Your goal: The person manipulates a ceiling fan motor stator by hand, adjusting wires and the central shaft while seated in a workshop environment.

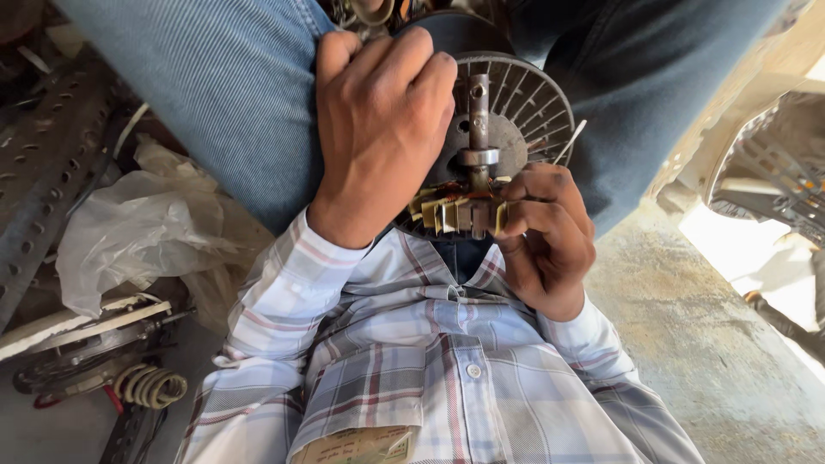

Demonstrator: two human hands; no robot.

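Observation:
A round motor stator (pixel 528 99) with radial metal slots and a steel shaft (pixel 478 120) through its middle rests between my jeans-clad knees. My left hand (pixel 382 120) lies over its left side, fingers curled round the rim and gripping it. Below the shaft, my right hand (pixel 546 241) pinches yellowish insulation paper and copper windings (pixel 455 210) at the stator's near edge. My plaid shirt sleeves fill the lower middle of the view.
A crumpled clear plastic bag (pixel 137 228) lies at left beside a perforated metal strip (pixel 43 163). A coiled cable (pixel 155 387) and motor parts sit at lower left. Bare concrete floor (pixel 705 326) is at right, with a fan guard (pixel 773 172) beyond.

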